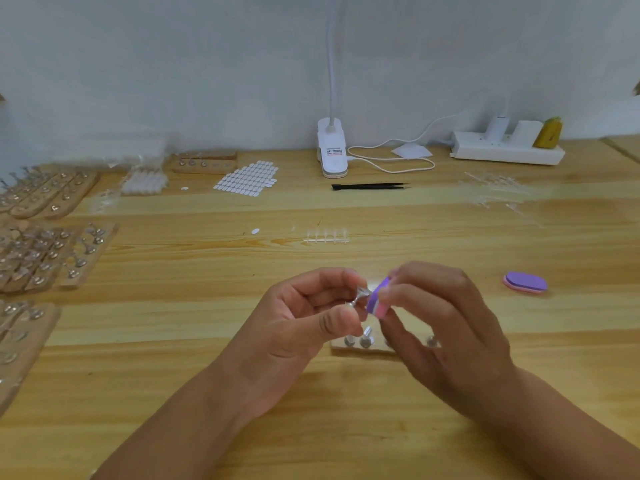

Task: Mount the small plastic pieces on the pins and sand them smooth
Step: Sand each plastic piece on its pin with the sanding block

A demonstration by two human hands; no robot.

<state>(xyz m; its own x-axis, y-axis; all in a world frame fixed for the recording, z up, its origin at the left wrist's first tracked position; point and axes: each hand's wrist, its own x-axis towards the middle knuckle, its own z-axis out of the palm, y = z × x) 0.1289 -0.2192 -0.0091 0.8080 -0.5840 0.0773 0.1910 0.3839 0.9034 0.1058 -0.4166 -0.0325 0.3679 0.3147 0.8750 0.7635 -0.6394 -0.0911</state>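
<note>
1. Wall (173, 64): one, plain pale, behind the desk.
2. Desk (173, 358): one, light wood with visible grain.
3. Hands: two, both raised over the front centre of the desk. The left hand (294, 327) is curled and pinches one metal pin (360, 296) between thumb and fingertips. The right hand (443, 323) is curled round a purple and pink sanding block (378, 296), which it holds against the pin's head. Motion blur hides whether a plastic piece sits on the pin.
4. Pin boards: wooden strips studded with pins, in three clusters along the left edge (48, 192) (52, 254) (20, 337). One more board (206, 162) lies further back. The strips per cluster are too blurred to count.
5. Power strip (505, 152): one, white, back right, with white plugs and a yellow object (549, 133) on it.
6. Clip lamp (332, 150): one, white, back centre, with one white cable (391, 164) looped beside it.
7. Sheet of white ovals (247, 178): one, left of the lamp.
8. Clear plastic offcuts (495, 192): a scattered heap, back right.
9. Tweezers (369, 186): one pair, black, in front of the lamp.
10. Small wooden block (360, 346): one, on the desk beneath the hands, with at least three pins standing in it.
11. Spare sanding block (525, 282): one, purple over pink, lying flat to the right of the hands.
12. Clear strip of plastic pieces (327, 237): one, mid-desk.
13. Loose white ovals: two, one (255, 231) left of the strip, one (184, 188) beside the sheet.
</note>
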